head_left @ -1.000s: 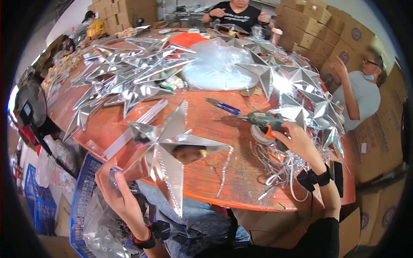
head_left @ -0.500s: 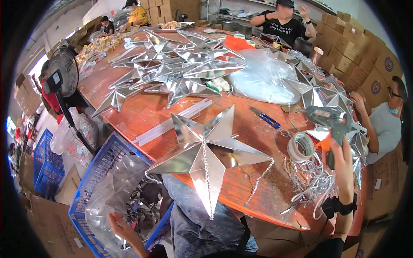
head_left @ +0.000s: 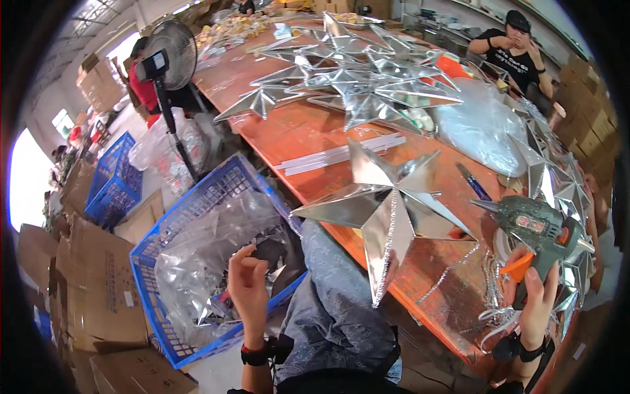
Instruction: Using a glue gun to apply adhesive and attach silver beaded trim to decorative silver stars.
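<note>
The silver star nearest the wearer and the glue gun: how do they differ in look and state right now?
The silver star is shiny and five-pointed, while the glue gun is dark green with an orange trigger. The silver star lies at the edge of the orange table, untouched by either hand; the glue gun is gripped in the right hand, nozzle toward picture left. The silver star looks wider than the glue gun.

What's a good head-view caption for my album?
Right hand holds a green plastic glue gun beside a shiny silver five-pointed star.
</note>
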The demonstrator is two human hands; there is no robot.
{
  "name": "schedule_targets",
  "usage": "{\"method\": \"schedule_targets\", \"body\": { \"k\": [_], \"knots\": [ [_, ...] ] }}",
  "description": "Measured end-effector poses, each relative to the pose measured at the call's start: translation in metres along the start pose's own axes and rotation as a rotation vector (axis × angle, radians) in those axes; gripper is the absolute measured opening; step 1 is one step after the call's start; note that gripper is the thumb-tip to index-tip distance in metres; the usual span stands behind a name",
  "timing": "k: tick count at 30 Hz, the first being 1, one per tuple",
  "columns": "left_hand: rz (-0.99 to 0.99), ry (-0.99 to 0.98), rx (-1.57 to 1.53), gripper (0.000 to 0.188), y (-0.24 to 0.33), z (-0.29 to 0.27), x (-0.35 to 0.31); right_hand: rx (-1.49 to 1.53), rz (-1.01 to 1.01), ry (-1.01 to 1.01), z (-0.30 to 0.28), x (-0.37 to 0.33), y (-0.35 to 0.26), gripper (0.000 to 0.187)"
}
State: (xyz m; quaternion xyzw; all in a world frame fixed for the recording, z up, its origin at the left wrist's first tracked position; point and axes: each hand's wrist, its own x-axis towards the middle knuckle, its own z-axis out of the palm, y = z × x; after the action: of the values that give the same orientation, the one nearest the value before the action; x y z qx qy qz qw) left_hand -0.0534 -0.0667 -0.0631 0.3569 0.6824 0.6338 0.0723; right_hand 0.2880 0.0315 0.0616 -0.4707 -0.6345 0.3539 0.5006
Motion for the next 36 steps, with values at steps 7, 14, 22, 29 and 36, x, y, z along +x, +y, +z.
{"method": "schedule_targets", "body": {
  "k": [7, 14, 22, 29, 36],
  "knots": [
    [0.042, -0.151, -0.221, 0.024, 0.008, 0.023, -0.007, -0.034, 0.052, 0.111, -0.002, -0.003, 0.005, 0.028],
    [-0.01, -0.413, -0.189, 0.023, 0.007, 0.041, -0.013, 0.144, 0.037, -0.167, -0.003, 0.002, -0.006, 0.034],
    [0.403, -0.375, -0.136, 0.086, 0.012, 0.098, -0.042, 0.217, 0.083, -0.298, -0.001, 0.007, -0.01, 0.037],
    [0.333, -0.246, -0.357, 0.064, 0.028, 0.126, -0.048, 0.224, 0.132, -0.359, -0.001, 0.005, -0.014, 0.035],
    [0.122, -0.176, -0.438, 0.041, 0.023, 0.111, -0.018, 0.195, 0.136, -0.414, -0.004, 0.008, -0.017, 0.034]
  ]
}}
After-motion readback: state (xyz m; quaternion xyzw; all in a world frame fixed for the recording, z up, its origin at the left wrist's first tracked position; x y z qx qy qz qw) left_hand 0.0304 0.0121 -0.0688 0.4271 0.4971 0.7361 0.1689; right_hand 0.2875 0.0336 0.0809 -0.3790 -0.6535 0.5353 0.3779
